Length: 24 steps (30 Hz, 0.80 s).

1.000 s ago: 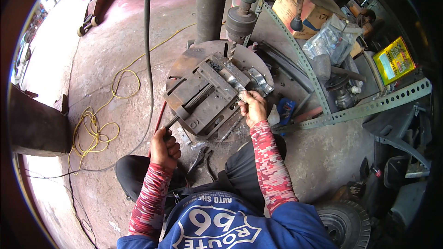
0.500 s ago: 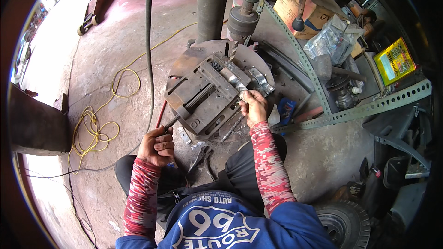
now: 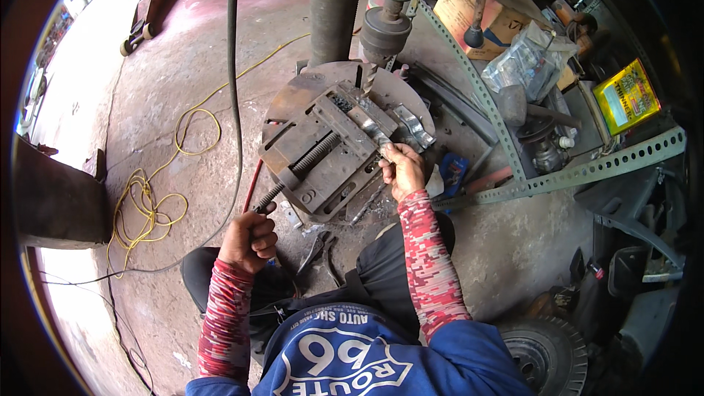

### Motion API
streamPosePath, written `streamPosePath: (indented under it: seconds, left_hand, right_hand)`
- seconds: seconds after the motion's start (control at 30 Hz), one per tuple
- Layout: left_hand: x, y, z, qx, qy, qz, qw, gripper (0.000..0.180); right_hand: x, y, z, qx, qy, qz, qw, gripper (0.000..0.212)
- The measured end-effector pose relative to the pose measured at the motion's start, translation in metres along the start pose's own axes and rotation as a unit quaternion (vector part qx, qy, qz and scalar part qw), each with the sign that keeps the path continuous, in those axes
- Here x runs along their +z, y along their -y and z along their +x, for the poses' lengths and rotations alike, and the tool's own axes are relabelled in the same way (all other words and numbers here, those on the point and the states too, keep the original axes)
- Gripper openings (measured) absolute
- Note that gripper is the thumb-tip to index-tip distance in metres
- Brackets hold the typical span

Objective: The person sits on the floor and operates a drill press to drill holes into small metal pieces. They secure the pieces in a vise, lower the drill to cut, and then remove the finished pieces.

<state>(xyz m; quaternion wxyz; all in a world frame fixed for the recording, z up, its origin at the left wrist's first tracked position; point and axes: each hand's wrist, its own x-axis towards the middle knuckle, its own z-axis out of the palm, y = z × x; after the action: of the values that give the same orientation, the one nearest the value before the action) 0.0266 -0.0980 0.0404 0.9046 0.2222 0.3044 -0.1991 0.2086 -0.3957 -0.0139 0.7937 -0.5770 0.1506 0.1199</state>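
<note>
A drill press vise (image 3: 293, 152) lies on a round steel table (image 3: 419, 99), its long threaded screw (image 3: 320, 154) running toward my left. My left hand (image 3: 251, 240) is closed at the outer end of that screw, on the vise handle, which the fingers mostly hide. My right hand (image 3: 405, 172) pinches the near end of a shiny bent metal bracket (image 3: 372, 127) at the vise jaws. A second bent bracket (image 3: 415, 129) rests on the table just right of the vise. Over the far end of the jaws hangs a drill bit (image 3: 368, 81).
A thick column (image 3: 334, 15) rises behind the table. To the right, a perforated metal frame (image 3: 513, 189) borders a cardboard box (image 3: 488, 11), a plastic bag (image 3: 528, 62) and a yellow can (image 3: 627, 99). A yellow cord (image 3: 150, 202) coils on the left floor; pliers (image 3: 314, 251) lie in front.
My left hand has turned and dropped slightly toward me at the screw's end. My right hand stays at the bracket.
</note>
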Motion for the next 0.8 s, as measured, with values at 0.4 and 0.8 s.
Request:
streamPosePath:
  seconds: [0.4, 0.8]
  left_hand:
    - [0.006, 0.034, 0.024, 0.168, -0.176, 0.217, 0.945, 0.006]
    - [0.004, -0.015, 0.008, -0.127, 0.051, -0.217, 0.966, 0.018]
  right_hand:
    - [0.0, -0.006, 0.0, -0.022, 0.006, 0.007, 1.0, 0.015]
    - [0.005, -0.007, -0.004, -0.051, -0.018, -0.002, 0.999, 0.015]
